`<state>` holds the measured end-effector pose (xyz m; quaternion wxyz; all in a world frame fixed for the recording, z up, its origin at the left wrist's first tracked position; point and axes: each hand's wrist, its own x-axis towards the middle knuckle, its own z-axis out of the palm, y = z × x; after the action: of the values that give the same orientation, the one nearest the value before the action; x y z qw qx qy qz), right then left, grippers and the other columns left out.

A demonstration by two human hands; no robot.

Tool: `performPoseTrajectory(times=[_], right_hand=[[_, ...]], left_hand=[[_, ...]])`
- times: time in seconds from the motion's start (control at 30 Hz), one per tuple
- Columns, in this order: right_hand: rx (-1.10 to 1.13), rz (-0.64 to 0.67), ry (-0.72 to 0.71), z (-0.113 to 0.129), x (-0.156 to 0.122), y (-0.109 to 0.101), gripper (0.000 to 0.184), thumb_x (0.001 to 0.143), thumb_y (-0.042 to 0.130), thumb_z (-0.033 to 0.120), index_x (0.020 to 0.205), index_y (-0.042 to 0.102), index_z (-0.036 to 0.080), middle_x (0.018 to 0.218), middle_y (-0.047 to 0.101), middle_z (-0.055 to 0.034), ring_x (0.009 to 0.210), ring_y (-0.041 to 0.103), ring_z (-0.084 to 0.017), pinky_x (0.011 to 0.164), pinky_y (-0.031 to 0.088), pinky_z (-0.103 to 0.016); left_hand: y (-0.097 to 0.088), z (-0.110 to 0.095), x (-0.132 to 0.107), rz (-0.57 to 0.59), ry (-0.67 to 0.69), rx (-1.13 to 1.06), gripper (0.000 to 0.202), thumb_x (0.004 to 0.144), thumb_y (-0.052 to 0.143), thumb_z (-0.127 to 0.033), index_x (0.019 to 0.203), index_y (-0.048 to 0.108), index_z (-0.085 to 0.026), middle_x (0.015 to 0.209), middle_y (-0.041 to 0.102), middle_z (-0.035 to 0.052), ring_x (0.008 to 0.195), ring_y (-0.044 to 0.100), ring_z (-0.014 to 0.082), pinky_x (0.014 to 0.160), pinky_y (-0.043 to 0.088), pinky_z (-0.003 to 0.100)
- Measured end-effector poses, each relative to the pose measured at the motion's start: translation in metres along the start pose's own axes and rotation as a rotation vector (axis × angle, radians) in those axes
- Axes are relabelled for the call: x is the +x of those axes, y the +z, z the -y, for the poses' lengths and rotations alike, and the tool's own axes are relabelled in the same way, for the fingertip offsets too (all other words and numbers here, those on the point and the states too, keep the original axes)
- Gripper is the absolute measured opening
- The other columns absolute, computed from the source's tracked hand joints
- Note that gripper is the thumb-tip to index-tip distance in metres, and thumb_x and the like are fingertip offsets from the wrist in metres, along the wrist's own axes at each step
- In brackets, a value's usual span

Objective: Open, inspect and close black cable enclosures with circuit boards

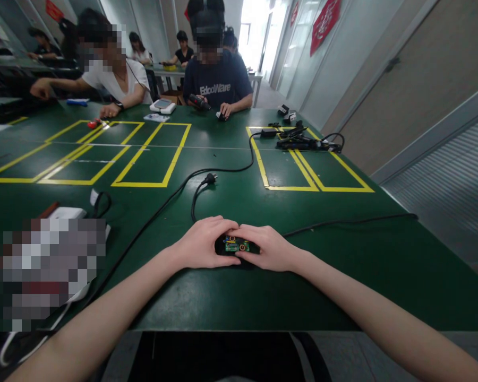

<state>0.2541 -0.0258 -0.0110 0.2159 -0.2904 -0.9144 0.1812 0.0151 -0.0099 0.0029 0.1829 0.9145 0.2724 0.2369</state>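
Gripping black housing: left hand and right hand curled round opposite sides. Green circuit board shows between; 1 plug lies beyond.

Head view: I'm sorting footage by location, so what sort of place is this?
Probably an electronics workroom, perhaps for assembly or training: a green table marked out with yellow tape, an exposed circuit board being handled, and a person opposite holding what looks like a power tool.
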Motion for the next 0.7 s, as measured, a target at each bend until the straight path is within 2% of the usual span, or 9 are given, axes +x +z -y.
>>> performPoseTrajectory(times=[0.2,0.37,0.5,0.6,0.7], right_hand=[[0.034,-0.116,0.073,-0.002,-0.002,0.000,0.036,0.091,0.071,0.027,0.125,0.061,0.023,0.114,0.077,-0.0075,0.097,0.077,-0.024,0.086,0.060,-0.035],[0.006,-0.158,0.062,-0.003,0.000,0.000,0.023,0.093,0.069,0.029,0.114,0.063,0.022,0.108,0.078,-0.0063,0.095,0.076,-0.022,0.083,0.060,-0.033],[-0.106,-0.162,-0.022,-0.004,0.002,-0.002,0.024,0.098,0.063,0.031,0.120,0.064,0.020,0.116,0.077,-0.0109,0.104,0.074,-0.024,0.086,0.058,-0.036],[-0.214,-0.138,-0.053,-0.005,0.003,-0.007,0.035,0.095,0.065,0.036,0.125,0.064,0.017,0.115,0.076,-0.0142,0.099,0.071,-0.028,0.083,0.055,-0.041],[-0.248,-0.133,-0.057,-0.007,0.003,-0.011,0.045,0.092,0.069,0.040,0.130,0.063,0.015,0.112,0.076,-0.0146,0.095,0.066,-0.029,0.081,0.052,-0.044]], left_hand=[[0.000,0.001,0.000,0.009,-0.038,0.048,0.073,0.081,0.084,-0.045,0.144,0.053,-0.022,0.125,0.073,0.0109,0.109,0.070,0.0287,0.102,0.052,0.046],[0.002,0.002,0.000,0.028,-0.040,0.048,0.073,0.082,0.083,-0.046,0.144,0.054,-0.022,0.129,0.072,0.0124,0.118,0.067,0.0302,0.109,0.048,0.049],[0.005,0.004,-0.001,0.045,-0.045,0.042,0.077,0.084,0.081,-0.047,0.149,0.048,-0.022,0.142,0.066,0.0140,0.129,0.062,0.0307,0.119,0.038,0.054],[0.004,0.005,-0.001,0.030,-0.044,0.043,0.069,0.089,0.077,-0.046,0.147,0.050,-0.020,0.142,0.065,0.0143,0.130,0.061,0.0306,0.122,0.034,0.057],[-0.001,0.005,0.000,-0.023,-0.046,0.048,0.048,0.095,0.068,-0.039,0.137,0.058,-0.019,0.131,0.069,0.0134,0.121,0.064,0.0291,0.111,0.046,0.051]])
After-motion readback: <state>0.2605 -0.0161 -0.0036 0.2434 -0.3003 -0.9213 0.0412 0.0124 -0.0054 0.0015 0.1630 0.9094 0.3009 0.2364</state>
